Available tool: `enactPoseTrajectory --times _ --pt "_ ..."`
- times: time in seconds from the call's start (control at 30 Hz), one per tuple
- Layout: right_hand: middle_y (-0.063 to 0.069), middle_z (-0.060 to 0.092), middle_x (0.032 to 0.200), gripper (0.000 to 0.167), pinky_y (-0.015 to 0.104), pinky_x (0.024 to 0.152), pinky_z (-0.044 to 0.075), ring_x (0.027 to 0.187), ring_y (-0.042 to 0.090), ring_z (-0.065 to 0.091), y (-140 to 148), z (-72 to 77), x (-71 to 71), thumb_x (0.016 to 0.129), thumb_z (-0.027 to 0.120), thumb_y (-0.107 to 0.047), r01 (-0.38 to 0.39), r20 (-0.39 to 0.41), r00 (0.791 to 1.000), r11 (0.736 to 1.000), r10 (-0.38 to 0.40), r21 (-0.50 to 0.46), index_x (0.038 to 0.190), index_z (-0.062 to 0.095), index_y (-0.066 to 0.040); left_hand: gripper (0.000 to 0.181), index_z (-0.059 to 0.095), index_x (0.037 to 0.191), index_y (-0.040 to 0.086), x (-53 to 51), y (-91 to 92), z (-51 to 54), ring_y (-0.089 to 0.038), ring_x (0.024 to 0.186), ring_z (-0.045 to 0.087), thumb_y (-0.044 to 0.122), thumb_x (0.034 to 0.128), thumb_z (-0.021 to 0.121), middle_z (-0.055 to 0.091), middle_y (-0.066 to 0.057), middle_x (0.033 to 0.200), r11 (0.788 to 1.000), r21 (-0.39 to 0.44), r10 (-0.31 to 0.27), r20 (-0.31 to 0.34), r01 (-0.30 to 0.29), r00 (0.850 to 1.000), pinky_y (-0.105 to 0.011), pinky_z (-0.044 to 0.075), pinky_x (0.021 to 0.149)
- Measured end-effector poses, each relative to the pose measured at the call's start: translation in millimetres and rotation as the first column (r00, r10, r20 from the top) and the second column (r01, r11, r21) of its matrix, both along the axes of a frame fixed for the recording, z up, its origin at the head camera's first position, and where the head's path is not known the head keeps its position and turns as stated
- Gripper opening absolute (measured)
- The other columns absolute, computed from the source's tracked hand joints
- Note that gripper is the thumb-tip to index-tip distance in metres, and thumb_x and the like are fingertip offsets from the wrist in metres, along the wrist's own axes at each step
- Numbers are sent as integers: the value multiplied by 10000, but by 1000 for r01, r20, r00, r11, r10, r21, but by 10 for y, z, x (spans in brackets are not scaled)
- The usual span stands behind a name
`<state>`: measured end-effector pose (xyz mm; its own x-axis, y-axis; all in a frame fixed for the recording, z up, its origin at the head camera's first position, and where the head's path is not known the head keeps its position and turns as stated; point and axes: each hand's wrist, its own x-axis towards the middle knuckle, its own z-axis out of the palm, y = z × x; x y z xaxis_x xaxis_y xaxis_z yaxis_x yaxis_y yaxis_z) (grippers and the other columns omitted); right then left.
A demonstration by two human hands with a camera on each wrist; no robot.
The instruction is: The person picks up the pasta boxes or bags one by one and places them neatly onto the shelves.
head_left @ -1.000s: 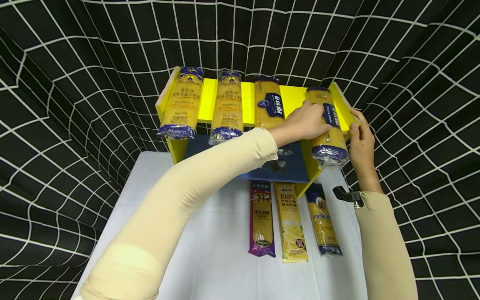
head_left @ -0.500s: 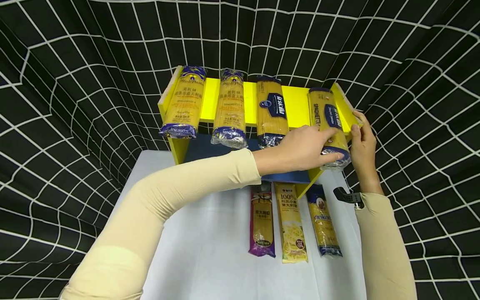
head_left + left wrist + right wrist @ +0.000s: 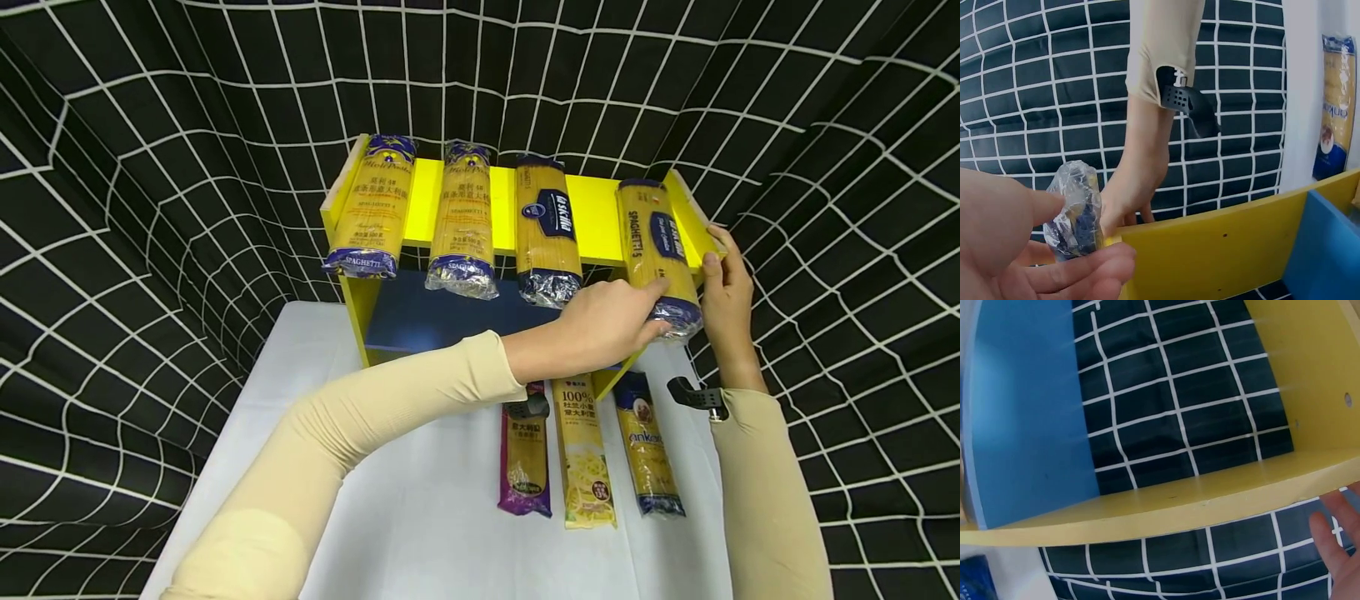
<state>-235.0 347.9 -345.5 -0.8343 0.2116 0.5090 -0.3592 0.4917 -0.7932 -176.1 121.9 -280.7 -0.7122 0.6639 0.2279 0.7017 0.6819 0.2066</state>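
At the right end of the yellow shelf top (image 3: pixel 502 204), my left hand (image 3: pixel 600 325) pinches the lower end of a spaghetti packet (image 3: pixel 648 237). The left wrist view shows its crinkled clear end (image 3: pixel 1075 212) between the thumb and fingers of my left hand (image 3: pixel 997 231). My right hand (image 3: pixel 727 300) holds the shelf's right side panel near its upper front corner; its fingers (image 3: pixel 1335 531) show by the panel's edge (image 3: pixel 1210 512) in the right wrist view. Another La Sicilia packet (image 3: pixel 547 225) and two Moli packets (image 3: pixel 375 204) (image 3: pixel 461 217) lie leftward on the shelf, spaced apart.
Below the shelf's blue lower board (image 3: pixel 427 308), a purple-edged packet (image 3: pixel 525 458), a pale yellow packet (image 3: pixel 585 450) and a blue-ended packet (image 3: pixel 648 450) lie on the white table (image 3: pixel 420 517). Black cloth with a white grid (image 3: pixel 300 50) surrounds the table.
My left hand has moved from the middle of the rightmost packet down to its lower end. That packet lies at nearly the same place. My right hand stays at the side panel.
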Motion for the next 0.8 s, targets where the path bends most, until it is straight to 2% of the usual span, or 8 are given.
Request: enactPoseTrajectory --times 0.23,0.43,0.63,0.8 --pt "-98 571 1168 381 39 781 483 957 1 555 4 -2 3 1062 439 -240 6 4 1000 1000 -6 -3 1433 514 -282 554 427 1506 200 -20 68 -17 -52 509 519 484 1030 431 558 79 632 998 -31 47 -53 -48 997 -178 402 431" --pt "-35 574 1271 385 67 819 458 1008 14 538 22 -10 5 1075 381 -299 8 24 1000 1000 -8 2 1442 500 -309 527 460 1477 218 -49 159 4 -62 658 624 488 1026 422 701 60 828 996 -51 69 -62 -72 996 -213 496 513" --pt "65 554 1360 423 86 812 473 1030 50 558 34 -18 7 1092 263 -317 -44 12 999 999 44 -2 1454 482 -318 490 492 1427 217 -103 239 32 -66 772 659 482 1018 440 724 50 966 995 -51 82 -33 -84 996 -229 542 590" --pt "13 574 1312 426 73 754 493 972 34 571 38 -16 5 1091 262 -315 -58 8 998 998 58 -10 1458 479 -306 502 488 1440 228 -175 301 49 -69 800 658 493 1017 435 722 42 1031 993 -66 100 -42 -102 994 -222 544 606"
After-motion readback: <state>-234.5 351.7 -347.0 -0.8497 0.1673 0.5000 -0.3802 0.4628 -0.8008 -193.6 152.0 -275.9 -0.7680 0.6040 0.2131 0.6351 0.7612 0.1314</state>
